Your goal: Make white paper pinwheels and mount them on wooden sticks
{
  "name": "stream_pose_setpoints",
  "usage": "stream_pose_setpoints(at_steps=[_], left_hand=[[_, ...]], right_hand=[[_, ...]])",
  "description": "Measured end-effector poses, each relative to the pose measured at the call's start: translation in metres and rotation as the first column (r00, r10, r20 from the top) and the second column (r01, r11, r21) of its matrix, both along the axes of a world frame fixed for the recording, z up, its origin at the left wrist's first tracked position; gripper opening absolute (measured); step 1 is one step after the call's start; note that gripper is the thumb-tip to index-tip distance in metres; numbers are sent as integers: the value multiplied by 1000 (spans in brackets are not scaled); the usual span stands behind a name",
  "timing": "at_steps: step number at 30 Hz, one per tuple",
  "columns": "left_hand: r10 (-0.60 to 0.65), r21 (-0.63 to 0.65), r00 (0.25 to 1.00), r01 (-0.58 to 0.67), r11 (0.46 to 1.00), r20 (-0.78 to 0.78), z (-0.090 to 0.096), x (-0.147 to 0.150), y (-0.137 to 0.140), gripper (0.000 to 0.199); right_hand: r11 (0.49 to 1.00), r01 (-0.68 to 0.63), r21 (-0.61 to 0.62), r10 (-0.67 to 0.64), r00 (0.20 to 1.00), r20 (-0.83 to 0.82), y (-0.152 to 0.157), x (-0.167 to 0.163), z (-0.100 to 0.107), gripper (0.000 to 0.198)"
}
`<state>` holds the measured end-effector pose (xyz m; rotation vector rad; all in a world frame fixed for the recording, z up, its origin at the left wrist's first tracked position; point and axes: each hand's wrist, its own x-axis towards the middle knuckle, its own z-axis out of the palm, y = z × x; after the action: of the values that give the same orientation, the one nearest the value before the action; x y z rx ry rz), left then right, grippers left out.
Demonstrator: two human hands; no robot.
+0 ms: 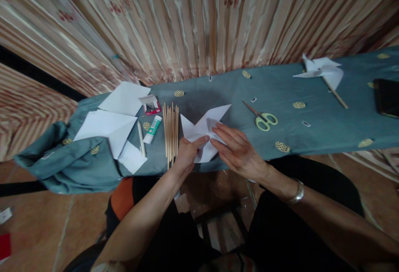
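A white paper pinwheel (pixel 204 124) with pointed blades lies near the table's front edge, under both hands. My left hand (pixel 188 152) grips its lower left part, the thumb pressed down close to the centre. From the other side, my right hand (pixel 235 147) has its fingers over the right-hand blades and grips the paper there. The fingers cover part of the folds. Just left of the pinwheel lies a row of thin wooden sticks (pixel 171 133). Green-handled scissors (pixel 263 121) rest to the right of my right hand.
A finished pinwheel on a stick (pixel 326 72) and a dark phone (pixel 386 96) lie at the right. Farther left are a glue stick (pixel 152 129), a small red box of metal pins (pixel 151 105), a white pen (pixel 141 138) and white paper sheets (pixel 104 124). A striped curtain (pixel 199 27) hangs behind the table.
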<state>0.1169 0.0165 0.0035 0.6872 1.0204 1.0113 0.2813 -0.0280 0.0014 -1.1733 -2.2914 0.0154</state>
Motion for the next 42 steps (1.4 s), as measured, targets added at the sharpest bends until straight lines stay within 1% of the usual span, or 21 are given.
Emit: stream_pose_setpoints(at_steps=[5, 9, 13, 17, 21, 25, 27, 30, 33, 35, 37, 39, 40, 42], left_hand=[[39, -1, 999, -39, 999, -3, 3, -3, 1, 31], [70, 20, 998, -70, 997, -1, 6, -6, 4, 30], [108, 105, 994, -107, 989, -6, 3, -13, 8, 31], [103, 182, 994, -97, 978, -24, -3, -20, 15, 28], [180, 250, 982, -159, 955, -63, -1, -26, 24, 25], [272, 233, 960, -250, 940, -67, 3, -33, 33, 40], [297, 225, 952, -275, 935, -68, 4, -37, 36, 40], [309, 231, 948, -285, 930, -78, 5, -43, 40, 28], [347, 251, 935, -318, 914, -79, 8, -48, 43, 28], [368, 257, 927, -341, 904, -66, 10, -51, 46, 29], [396, 252, 918, -376, 892, -32, 13, -55, 50, 29], [434, 244, 901, -425, 872, 19, 17, -60, 55, 32], [456, 243, 889, -453, 858, 46, 18, -62, 58, 33], [495, 247, 863, -503, 828, 98, 23, -68, 64, 35]], right_hand=[[998, -14, 69, 12, 999, 30, 1, -3, 1, 38], [995, -24, 99, 20, 999, 37, 2, -8, 3, 40], [992, -41, 123, 37, 999, 36, 2, -12, 5, 46], [989, -45, 144, 39, 998, 45, 4, -15, 7, 49], [984, -59, 167, 53, 998, 41, 7, -19, 9, 48], [987, -41, 157, 42, 999, -6, 11, -21, 6, 45], [990, -17, 142, 23, 999, -39, 14, -22, 1, 42], [995, 8, 100, 1, 996, -84, 19, -23, -8, 36], [999, 28, 25, -24, 990, -140, 25, -27, -15, 31], [998, 47, -46, -55, 979, -198, 30, -31, -19, 28], [986, 77, -151, -116, 958, -264, 39, -35, -21, 25], [960, 102, -260, -188, 925, -329, 51, -37, -23, 22], [947, 103, -303, -214, 908, -360, 58, -38, -23, 22], [935, 67, -347, -216, 886, -410, 75, -42, -23, 21]])
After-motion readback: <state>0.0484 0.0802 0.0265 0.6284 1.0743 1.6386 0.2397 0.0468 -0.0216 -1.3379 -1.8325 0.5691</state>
